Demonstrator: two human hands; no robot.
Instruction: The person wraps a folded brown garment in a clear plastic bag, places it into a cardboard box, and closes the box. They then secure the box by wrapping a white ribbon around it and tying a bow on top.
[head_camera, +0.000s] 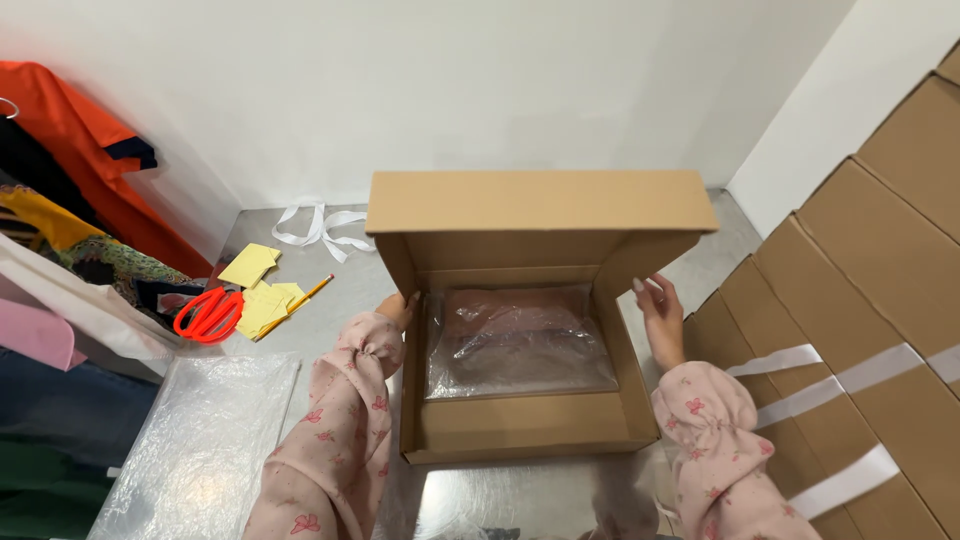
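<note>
Flanking brown carton (520, 425) | left hand (398, 308) hidden, cannot tell | right hand (660, 315) loosely open, touching wall

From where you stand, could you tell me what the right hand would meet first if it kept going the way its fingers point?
The right hand points up and slightly inward beside the cardboard box. It would probably meet the side flap of the raised lid first, though depth is hard to judge.

Open brown cardboard box (520, 425) holds a clear-bagged garment (518, 342) (pinkish); taped cartons (860, 300) right.
</note>
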